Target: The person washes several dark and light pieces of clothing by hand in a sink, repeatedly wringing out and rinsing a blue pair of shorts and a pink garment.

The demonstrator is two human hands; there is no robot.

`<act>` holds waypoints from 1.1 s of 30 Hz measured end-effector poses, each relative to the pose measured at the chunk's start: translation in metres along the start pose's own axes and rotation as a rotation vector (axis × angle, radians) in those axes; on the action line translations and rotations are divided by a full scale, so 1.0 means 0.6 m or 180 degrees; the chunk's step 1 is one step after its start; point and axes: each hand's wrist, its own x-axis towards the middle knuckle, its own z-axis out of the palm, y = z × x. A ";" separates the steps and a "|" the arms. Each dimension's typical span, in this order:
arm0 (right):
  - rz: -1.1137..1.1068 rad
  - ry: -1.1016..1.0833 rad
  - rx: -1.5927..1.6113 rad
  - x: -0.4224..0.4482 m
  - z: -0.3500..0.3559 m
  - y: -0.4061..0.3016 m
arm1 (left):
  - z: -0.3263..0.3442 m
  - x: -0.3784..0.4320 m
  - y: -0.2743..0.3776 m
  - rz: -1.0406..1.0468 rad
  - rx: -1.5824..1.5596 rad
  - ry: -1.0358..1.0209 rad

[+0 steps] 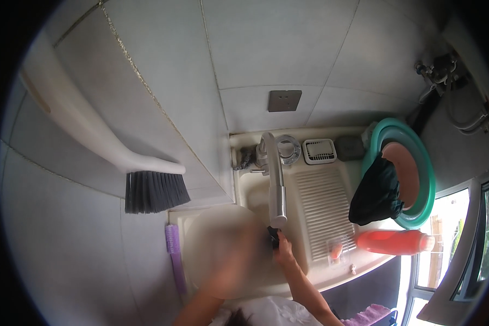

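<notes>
My right hand point(284, 249) grips a small black item point(273, 236), which may be cloth, just below the faucet spout point(278, 203). Beneath both arms lies a cream laundry sink point(256, 185) with a ribbed washboard point(324, 212) on its right side. A round blur covers my left hand point(232, 261), so its fingers and anything in them are hidden. It reaches over the left part of the basin. I cannot make out whether water is running.
A green basin point(426, 163) holding a pink one point(407, 171) has dark cloth point(375, 195) draped over it. A red-orange bottle point(391, 242) lies near the right edge. At left are a purple brush point(176, 256) and a hanging white-handled brush point(157, 191). A soap dish point(319, 151) stands behind.
</notes>
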 end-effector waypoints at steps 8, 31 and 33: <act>-0.0169 0.0066 -0.0420 0.053 -0.047 0.043 | 0.070 -0.016 -0.121 -0.0051 0.1420 -0.0447; 0.0697 -0.2011 0.1121 -0.014 0.021 -0.078 | -0.008 -0.021 0.088 0.1072 -0.0311 0.0635; -0.0097 -0.1972 0.0348 -0.006 0.010 -0.062 | -0.029 -0.021 0.102 0.0896 -0.0258 0.0667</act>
